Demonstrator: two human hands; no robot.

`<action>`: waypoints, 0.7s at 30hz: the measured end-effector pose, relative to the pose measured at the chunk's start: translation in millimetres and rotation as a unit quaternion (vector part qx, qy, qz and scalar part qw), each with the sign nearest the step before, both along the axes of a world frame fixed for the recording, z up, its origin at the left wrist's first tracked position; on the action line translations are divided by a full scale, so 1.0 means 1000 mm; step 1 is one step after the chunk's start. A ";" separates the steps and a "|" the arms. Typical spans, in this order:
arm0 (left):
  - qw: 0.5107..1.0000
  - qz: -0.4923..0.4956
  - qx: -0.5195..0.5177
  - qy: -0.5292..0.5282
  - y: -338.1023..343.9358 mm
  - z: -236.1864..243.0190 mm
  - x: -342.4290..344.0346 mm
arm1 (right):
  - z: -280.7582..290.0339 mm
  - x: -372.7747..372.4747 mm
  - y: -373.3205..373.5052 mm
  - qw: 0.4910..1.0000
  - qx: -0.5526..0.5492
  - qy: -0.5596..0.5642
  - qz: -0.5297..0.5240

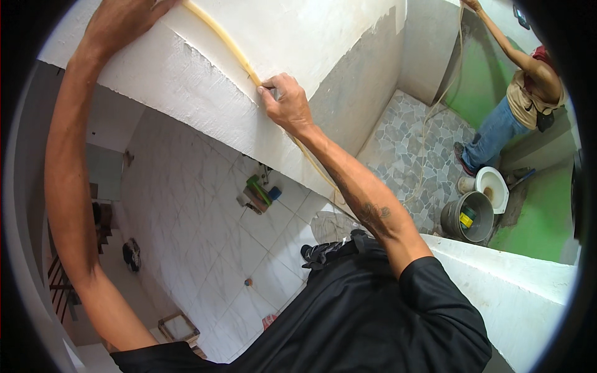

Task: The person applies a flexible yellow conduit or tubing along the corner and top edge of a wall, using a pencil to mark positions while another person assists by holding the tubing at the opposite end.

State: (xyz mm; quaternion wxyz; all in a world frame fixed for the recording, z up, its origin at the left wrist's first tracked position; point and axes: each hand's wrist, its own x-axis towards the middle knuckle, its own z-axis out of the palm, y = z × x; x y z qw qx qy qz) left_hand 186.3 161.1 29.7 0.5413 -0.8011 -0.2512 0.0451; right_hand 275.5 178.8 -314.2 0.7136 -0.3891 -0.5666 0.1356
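A yellowish, flexible hose [219, 34] runs down across the white plastered wall top. My right hand [286, 102] pinches it between thumb and fingers against the edge of that wall. Below this grip the hose hangs beside my right forearm toward the floor. My left hand [118, 25] is raised at the upper left, its thumb close to the upper stretch of hose. The picture's edge cuts off most of its fingers, so their grip is hidden.
At right, a co-worker [532, 93] raises an arm at a pale hose [459, 59]. Near them are a toilet [502, 194] and a grey bucket [448, 219] with something yellow inside. Green and dark tools [258, 191] lie on the white tiled floor [208, 217] below me.
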 end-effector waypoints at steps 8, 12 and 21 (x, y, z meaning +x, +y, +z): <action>1.000 -0.005 -0.003 0.003 0.002 0.001 -0.001 | 0.002 0.000 -0.003 1.000 -0.023 0.001 0.007; 1.000 -0.005 0.004 -0.004 0.002 -0.002 0.001 | 0.000 0.001 -0.002 1.000 -0.024 0.004 0.003; 1.000 -0.015 0.007 0.007 0.005 0.003 -0.007 | 0.002 -0.005 -0.001 1.000 -0.020 -0.003 -0.001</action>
